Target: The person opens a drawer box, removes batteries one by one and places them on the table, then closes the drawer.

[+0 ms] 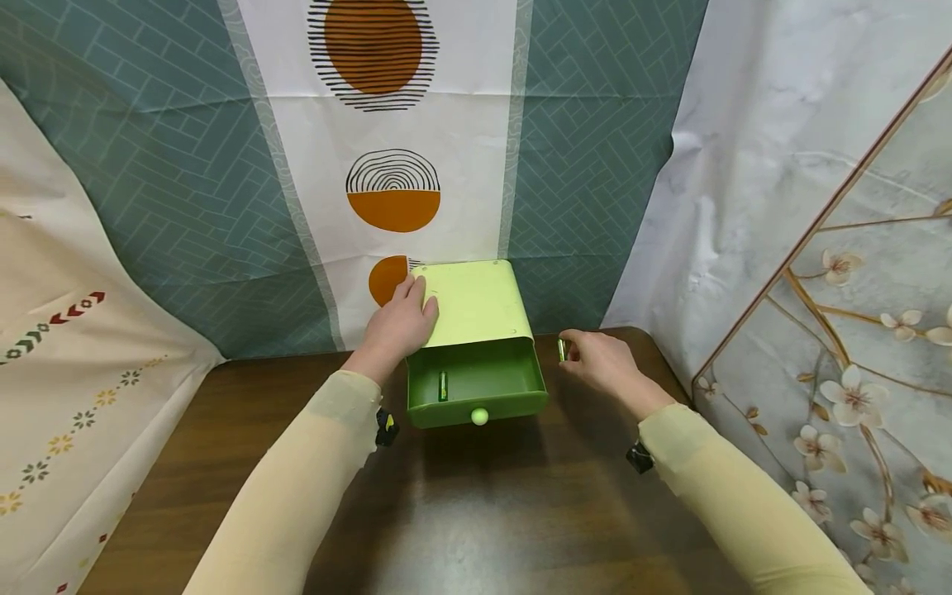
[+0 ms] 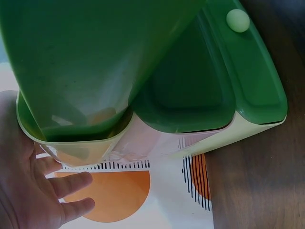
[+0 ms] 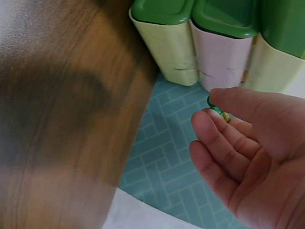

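Note:
A small drawer cabinet (image 1: 476,302) with a pale yellow top stands against the back wall. Its green top drawer (image 1: 513,404) is pulled out, and a green battery (image 1: 443,386) lies inside at the left. My left hand (image 1: 402,321) rests on the cabinet's left upper edge; in the left wrist view its fingers (image 2: 71,185) extend loosely past the casing. To the right of the cabinet, my right hand (image 1: 602,364) pinches another green battery (image 1: 561,350) between thumb and fingertips. Only part of that battery shows in the right wrist view, between the fingers.
Two lower drawers, one in a pink casing (image 3: 224,55) and one in a pale yellow casing (image 3: 169,50), are closed beneath the open one. The cabinet stands on a dark wooden table (image 1: 476,512). Patterned cloths hang behind and at both sides.

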### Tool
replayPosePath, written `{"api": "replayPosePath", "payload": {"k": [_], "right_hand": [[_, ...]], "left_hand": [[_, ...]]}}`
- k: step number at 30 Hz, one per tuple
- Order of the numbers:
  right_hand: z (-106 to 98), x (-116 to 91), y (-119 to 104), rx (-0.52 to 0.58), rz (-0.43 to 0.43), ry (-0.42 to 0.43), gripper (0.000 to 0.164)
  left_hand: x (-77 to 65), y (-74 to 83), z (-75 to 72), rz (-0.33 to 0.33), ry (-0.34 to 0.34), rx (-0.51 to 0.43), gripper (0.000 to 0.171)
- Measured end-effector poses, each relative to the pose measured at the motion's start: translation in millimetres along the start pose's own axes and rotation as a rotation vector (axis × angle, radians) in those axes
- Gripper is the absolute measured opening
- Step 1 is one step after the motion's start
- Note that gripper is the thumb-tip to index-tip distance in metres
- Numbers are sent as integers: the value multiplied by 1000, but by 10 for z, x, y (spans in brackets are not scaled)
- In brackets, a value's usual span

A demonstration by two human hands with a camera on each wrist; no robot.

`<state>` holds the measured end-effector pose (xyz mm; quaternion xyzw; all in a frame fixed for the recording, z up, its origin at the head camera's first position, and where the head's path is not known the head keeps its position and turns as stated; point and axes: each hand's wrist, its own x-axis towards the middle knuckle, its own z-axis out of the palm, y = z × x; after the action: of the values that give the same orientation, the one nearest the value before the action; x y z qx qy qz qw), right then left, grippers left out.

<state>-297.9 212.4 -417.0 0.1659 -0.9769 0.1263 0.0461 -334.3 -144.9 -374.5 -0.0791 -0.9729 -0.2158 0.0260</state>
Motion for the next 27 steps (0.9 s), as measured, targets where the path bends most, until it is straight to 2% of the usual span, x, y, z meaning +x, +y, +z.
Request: {"api": "replayPosePath", "payload": {"k": [12,16,23,27], "right_hand": [[231,149,101,0,18,-28,46],[309,167,124,2,28,-64,47],[448,234,143,7,47,-62,46],[562,287,135,8,52,-96,50]], "left_hand": [[11,16,-5,-13,-6,0,71],[-5,38,-7,-11,-6,-7,72],[-10,55,-18,-9,-16,-1,72],[-7,47,-11,-14,-14,1,71]]}}
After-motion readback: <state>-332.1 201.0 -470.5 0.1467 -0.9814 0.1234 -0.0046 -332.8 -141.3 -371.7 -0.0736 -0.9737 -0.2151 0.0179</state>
